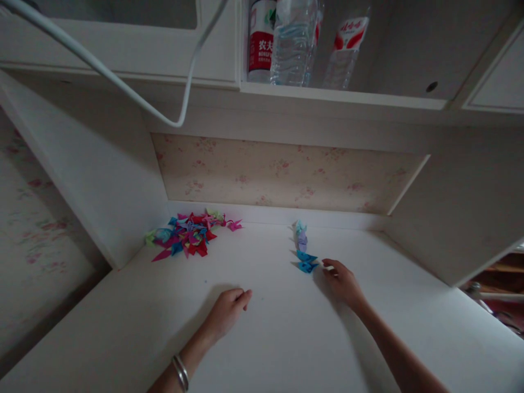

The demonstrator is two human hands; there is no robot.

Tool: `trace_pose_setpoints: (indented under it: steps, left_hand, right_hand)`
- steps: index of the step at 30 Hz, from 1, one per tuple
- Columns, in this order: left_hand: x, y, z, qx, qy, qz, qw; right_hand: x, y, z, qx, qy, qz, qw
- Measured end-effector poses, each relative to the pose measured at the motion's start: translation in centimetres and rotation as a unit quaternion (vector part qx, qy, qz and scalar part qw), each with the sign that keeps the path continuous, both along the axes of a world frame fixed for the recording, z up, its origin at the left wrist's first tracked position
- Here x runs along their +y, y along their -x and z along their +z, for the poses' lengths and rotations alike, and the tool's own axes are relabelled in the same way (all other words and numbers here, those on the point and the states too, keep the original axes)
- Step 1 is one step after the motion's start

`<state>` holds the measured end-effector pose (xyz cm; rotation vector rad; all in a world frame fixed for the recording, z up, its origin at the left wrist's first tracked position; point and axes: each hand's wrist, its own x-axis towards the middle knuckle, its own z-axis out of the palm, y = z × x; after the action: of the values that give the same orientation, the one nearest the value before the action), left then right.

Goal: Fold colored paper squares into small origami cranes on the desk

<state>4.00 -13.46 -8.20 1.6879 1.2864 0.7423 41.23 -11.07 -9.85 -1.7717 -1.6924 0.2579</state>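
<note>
Beside origami [306, 266] (blue), right hand [343, 283]

The white worktop [266, 349] carries a heap of folded papers [192, 233] at the far left, mixed red, pink, blue and green. Right of it, a short line runs from far to near: a pale blue one [300, 226], a lilac one [302, 240], then two blue ones [306, 267].

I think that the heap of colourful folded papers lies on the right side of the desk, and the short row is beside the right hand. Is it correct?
Not quite: in the head view, the heap lies on the left side. The short row is beside the right hand.
</note>
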Motion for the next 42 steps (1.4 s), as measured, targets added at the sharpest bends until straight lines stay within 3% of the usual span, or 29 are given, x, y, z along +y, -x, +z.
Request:
trace_pose_setpoints:
  steps: [3,6,12,20,38,42]
  left_hand:
    - [0.0,0.0,0.1,-0.002,0.002,-0.003,1.0]
    - [-0.1,0.0,0.4,0.001,0.003,-0.01,1.0]
    - [-0.2,0.0,0.6,0.014,0.001,-0.008,1.0]
    - [-0.1,0.1,0.4,0.009,0.0,-0.012,1.0]
    - [0.0,0.1,0.1,0.003,0.002,-0.011,1.0]
    - [-0.2,0.0,0.1,-0.007,0.001,0.005,1.0]
  right_hand:
    - [-1.8,1.9,-0.4,-0.022,0.003,-0.027,0.999]
    - [-3.1,4.5,-0.2,-0.086,0.036,0.005,0.996]
    - [-2.9,7.7,1.1,-0.176,0.071,-0.007,0.982]
    - [-2.2,7.7,0.5,-0.23,0.058,-0.041,0.971]
    - [-2.7,8.2,0.9,-0.232,0.061,-0.065,0.969]
    - [-3.0,8.1,0.9,-0.22,0.082,-0.041,0.971]
